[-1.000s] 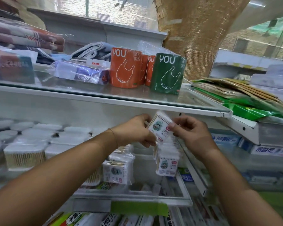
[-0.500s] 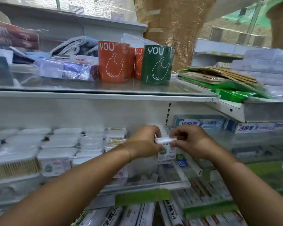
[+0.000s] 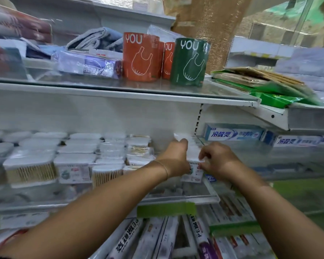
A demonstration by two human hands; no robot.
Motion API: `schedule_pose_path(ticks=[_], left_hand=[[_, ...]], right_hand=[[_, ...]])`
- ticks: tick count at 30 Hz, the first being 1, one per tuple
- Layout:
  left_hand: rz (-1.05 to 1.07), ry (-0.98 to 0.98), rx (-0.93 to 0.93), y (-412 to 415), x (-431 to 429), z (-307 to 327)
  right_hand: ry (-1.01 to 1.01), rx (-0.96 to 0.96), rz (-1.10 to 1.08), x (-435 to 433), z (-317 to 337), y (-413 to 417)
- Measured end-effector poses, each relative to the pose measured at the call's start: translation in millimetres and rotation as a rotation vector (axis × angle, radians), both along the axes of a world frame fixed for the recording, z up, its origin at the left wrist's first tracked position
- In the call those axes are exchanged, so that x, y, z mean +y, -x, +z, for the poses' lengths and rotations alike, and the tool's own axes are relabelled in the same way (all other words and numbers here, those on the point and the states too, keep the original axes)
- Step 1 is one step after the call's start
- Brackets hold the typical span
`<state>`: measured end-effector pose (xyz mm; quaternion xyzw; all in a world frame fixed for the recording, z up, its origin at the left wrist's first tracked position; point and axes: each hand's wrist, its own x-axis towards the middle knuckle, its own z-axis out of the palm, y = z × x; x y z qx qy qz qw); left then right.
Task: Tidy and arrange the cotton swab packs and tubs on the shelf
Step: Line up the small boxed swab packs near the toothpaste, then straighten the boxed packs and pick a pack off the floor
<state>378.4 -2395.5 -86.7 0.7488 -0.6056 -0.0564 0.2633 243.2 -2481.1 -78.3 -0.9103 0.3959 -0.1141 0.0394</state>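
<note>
White shop shelving fills the view, blurred at the edges. At the right end of the middle shelf [image 3: 209, 199], a row of swab packs [image 3: 193, 170] stands on edge, close to the upright strip at the back and held between both hands. The left hand [image 3: 176, 160] curls round the row's left side, with one digit raised near the top (blur hides which). The right hand [image 3: 220, 161] pinches the front pack's right edge with bent fingertips. A thin band circles the left wrist.

Left of the packs, swab tubs [image 3: 73, 165] sit in close ranks across the same shelf, white lids up. The nearest ones are partly hidden behind the left wrist.

On the upper shelf [image 3: 120, 92] stand two orange rolls [image 3: 141, 57] and a green roll [image 3: 190, 62], side by side and upright. Folded towels [image 3: 95, 40] lie behind them to the left. Toothpaste boxes [image 3: 234, 134] lie on the neighbouring shelf to the right. Long boxes [image 3: 127, 238] lie on the shelf below the hands.
</note>
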Motion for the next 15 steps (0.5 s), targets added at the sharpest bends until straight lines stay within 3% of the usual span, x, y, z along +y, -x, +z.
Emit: schedule_pose_path(ticks=[9, 15], left_hand=[[0.065, -0.05, -0.036, 5.8, 4.7, -0.4], [0.097, -0.056, -0.209, 8.3, 11.9, 5.5]], right_hand=[[0.004, 0.027, 0.018, 7.5, 3.8, 0.4], [0.057, -0.036, 0.055, 11.9, 8.2, 0.2]])
